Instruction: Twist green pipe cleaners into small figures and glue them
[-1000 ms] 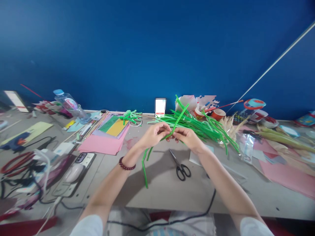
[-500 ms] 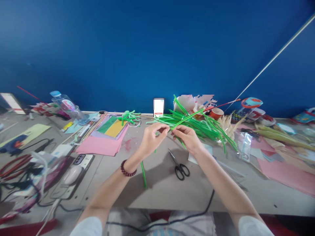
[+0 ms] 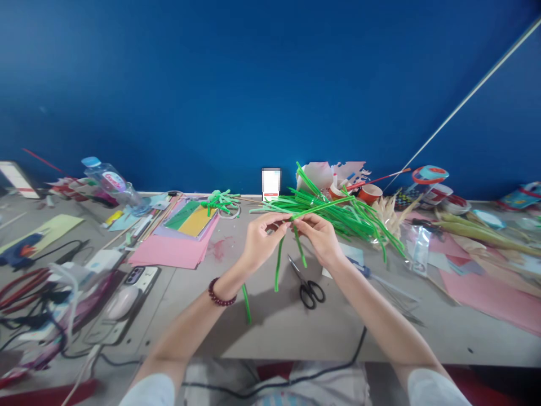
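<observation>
Green pipe cleaners (image 3: pixel 278 265) are pinched between my two hands above the middle of the table, with two ends hanging down and one length slanting up to the right. My left hand (image 3: pixel 262 237) has thumb and forefinger closed on them, fingertips close to those of the other hand. Likewise, my right hand (image 3: pixel 318 235) grips them from the right side. Just below lie scissors (image 3: pixel 307 286) with black handles, blades toward my hands. A separate green pipe cleaner piece (image 3: pixel 247 304) rests on the table by my left forearm. Behind my hands is a large pile of green pipe cleaners (image 3: pixel 338 211).
Pink paper (image 3: pixel 169 252) and coloured sheets lie on the left, near a phone (image 3: pixel 122 304) and cables. A plastic bottle (image 3: pixel 112 180) leans at the back left. A glue gun (image 3: pixel 21 251) sits far left. Corn husks (image 3: pixel 486 232) and more paper spread across the right.
Two pipe cleaner ends now hang below my fingers, where earlier they were mostly hidden behind my hands. Both hands stay nearly in place, still pinching. The view has shifted slightly.
</observation>
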The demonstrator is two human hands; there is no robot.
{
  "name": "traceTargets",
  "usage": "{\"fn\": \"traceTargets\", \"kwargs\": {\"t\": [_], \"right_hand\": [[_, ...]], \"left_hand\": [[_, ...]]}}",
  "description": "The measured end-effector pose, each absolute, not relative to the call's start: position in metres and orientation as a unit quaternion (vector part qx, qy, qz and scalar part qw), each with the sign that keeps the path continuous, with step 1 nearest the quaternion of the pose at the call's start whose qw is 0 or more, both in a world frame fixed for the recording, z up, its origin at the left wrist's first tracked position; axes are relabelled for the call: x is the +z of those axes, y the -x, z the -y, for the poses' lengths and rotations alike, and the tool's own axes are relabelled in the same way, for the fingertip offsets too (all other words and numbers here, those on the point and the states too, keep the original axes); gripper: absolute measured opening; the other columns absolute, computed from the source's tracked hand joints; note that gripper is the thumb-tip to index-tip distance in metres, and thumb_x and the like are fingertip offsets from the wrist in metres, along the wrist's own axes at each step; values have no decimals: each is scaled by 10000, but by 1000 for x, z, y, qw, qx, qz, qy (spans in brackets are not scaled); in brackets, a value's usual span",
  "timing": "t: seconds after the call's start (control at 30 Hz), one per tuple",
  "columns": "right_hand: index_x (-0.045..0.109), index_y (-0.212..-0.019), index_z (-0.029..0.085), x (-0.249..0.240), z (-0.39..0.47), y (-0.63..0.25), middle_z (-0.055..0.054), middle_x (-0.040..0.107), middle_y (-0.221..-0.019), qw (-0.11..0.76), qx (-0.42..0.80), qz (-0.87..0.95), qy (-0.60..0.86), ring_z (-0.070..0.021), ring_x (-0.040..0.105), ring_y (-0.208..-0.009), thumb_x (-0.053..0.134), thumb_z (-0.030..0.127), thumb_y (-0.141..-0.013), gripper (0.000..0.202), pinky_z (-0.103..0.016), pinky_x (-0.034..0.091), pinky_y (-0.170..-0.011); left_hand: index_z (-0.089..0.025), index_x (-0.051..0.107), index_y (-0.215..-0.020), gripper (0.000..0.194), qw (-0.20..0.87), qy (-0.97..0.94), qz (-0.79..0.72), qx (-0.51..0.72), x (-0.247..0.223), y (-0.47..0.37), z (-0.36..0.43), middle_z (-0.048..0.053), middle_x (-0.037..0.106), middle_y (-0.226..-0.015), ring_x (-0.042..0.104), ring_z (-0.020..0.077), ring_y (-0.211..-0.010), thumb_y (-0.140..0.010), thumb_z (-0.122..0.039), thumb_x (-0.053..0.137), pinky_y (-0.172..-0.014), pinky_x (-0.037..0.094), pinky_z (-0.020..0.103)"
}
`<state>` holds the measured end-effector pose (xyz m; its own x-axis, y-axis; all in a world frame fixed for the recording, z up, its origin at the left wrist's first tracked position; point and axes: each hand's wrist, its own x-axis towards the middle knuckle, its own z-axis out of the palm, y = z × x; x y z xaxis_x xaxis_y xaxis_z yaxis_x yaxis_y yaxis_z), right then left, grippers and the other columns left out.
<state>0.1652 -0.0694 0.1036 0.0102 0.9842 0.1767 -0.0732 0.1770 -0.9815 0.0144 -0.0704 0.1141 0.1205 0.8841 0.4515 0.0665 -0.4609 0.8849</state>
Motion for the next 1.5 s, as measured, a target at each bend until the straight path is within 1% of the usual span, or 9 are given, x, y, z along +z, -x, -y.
{"fn": "traceTargets", "kwargs": {"t": [0.1,0.23,0.33,0.4,0.53,0.7,1.0,1.33,1.5], "right_hand": [[656,-806,184,108,78,-167,-49,666,-766,537,344,608,473,-154,590,-626,628,421,-771,241,-294,481,-599],[693,-913,226,113,92,-171,-81,684,-919,485,19,727,486,-238,595,-909,579,314,-840,162,-385,443,-845],[656,-1084,247,114,92,-173,-84,653,-1119,443,-83,761,467,-267,545,-1075,562,273,-854,250,-429,391,-944],[627,-1144,244,113,88,-172,-79,636,-1175,438,-72,775,450,-261,540,-1105,548,277,-862,295,-428,401,-954],[642,-1117,244,110,82,-170,-74,680,-1077,472,17,772,427,-235,591,-1031,526,274,-874,271,-411,451,-923],[596,-1191,284,113,77,-175,-62,649,-1124,487,107,757,422,-224,580,-1040,559,309,-860,334,-379,493,-863],[717,-869,235,112,70,-177,-57,697,-882,511,224,712,427,-197,620,-765,655,390,-772,193,-334,503,-701],[704,-721,184,104,70,-171,-38,672,-727,560,332,617,441,-162,589,-655,726,411,-666,234,-292,473,-630],[670,-665,165,106,71,-169,-9,621,-611,561,392,569,455,-118,514,-525,755,422,-604,278,-263,433,-523]], "left_hand": [[-163,719,-898,200,431,-608,-379,549,114,-14,67,77,717,-881,646,157,-711,-740,-272,667,-619,513,260],[-166,726,-847,183,432,-582,-400,562,114,-13,65,76,721,-879,646,166,-737,-709,-283,698,-624,508,260],[-170,726,-834,175,427,-580,-401,565,116,-13,66,76,720,-873,648,172,-756,-707,-288,699,-631,512,265],[-168,723,-835,183,452,-571,-390,563,117,-14,67,73,720,-865,649,171,-756,-702,-292,706,-647,517,271],[-170,715,-844,202,533,-528,-344,564,118,-14,66,60,718,-853,650,159,-769,-682,-289,734,-694,521,280],[-193,727,-825,215,595,-483,-328,553,117,-13,62,36,718,-801,636,134,-699,-629,-264,779,-645,511,264],[-183,724,-818,217,598,-501,-311,543,114,-15,63,51,724,-843,661,162,-762,-637,-290,778,-710,531,296],[-184,696,-824,265,589,-485,-294,576,111,-20,64,3,662,-745,591,97,-659,-598,-269,804,-593,468,213],[-155,710,-796,279,609,-480,-323,543,105,-23,63,37,689,-779,613,143,-747,-608,-347,789,-729,480,278]]}}
